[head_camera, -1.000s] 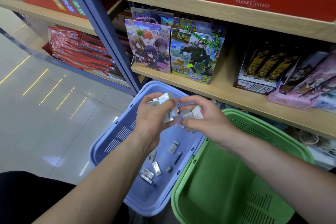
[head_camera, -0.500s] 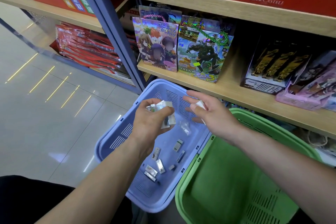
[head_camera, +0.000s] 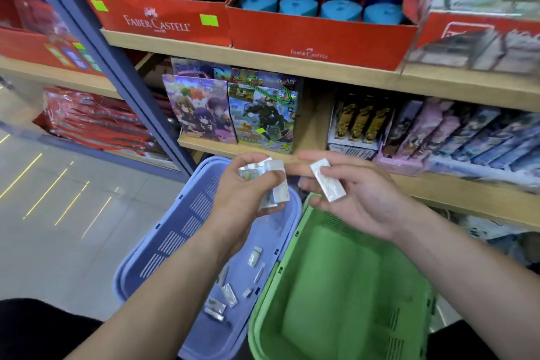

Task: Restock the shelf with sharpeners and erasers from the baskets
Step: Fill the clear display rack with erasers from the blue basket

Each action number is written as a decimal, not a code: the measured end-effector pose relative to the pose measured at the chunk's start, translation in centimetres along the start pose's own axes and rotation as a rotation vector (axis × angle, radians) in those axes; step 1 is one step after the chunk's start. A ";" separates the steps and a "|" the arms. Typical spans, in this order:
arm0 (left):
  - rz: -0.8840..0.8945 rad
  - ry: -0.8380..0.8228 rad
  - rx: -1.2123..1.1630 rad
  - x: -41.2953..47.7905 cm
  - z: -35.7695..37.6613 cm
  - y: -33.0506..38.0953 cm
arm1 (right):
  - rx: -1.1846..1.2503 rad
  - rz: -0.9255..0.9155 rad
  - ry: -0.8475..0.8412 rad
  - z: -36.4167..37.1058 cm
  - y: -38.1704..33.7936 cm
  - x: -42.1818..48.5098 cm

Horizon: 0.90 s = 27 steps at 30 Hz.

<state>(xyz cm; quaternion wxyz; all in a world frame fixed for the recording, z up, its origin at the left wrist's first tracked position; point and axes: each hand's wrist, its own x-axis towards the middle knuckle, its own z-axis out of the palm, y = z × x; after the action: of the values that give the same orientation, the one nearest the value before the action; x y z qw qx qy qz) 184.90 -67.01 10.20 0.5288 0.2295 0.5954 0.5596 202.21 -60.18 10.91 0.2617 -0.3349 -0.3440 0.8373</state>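
Observation:
My left hand [head_camera: 245, 196] grips a bunch of small wrapped erasers [head_camera: 270, 178] above the blue basket [head_camera: 163, 248]. My right hand [head_camera: 356, 199] is palm-up just to its right, holding one white wrapped eraser [head_camera: 327, 183] between thumb and fingers. Several more small wrapped pieces [head_camera: 228, 295] lie loose on the blue basket's floor. The green basket [head_camera: 336, 286] beside it shows nothing inside. Both hands hover in front of the lower wooden shelf [head_camera: 467, 193].
Picture boxes [head_camera: 230, 114] and slanted card packs [head_camera: 455, 131] fill the lower shelf. Red Faber-Castell cartons [head_camera: 315, 35] of coloured tubes sit on the shelf above. A grey-blue upright post [head_camera: 117, 67] divides the shelving. Tiled floor [head_camera: 58, 213] lies to the left.
The camera has tilted up, bringing the upper shelf into view. Both hands have risen. My right hand has turned palm-up, and its eraser now shows in full.

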 end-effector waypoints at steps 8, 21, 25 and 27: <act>0.129 -0.024 0.075 -1.7 5.4 1.7 | -0.152 -0.143 0.121 -3.2 -2.8 -4.4; 0.283 -0.167 0.206 -4.1 10.9 4.9 | -0.205 -0.328 0.234 -5.8 -5.3 -10.2; 0.297 -0.180 0.230 -4.6 12.4 5.5 | -0.291 -0.422 0.271 -5.6 -5.6 -11.8; 0.299 -0.192 0.231 -4.9 12.9 5.8 | -0.321 -0.463 0.280 -5.5 -6.1 -12.9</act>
<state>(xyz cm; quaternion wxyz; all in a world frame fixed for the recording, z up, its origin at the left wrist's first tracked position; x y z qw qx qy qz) 196.15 -64.24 19.74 0.4642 0.4269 0.5617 0.5354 215.78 -62.79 17.42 0.4338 -0.3967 -0.4995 0.6364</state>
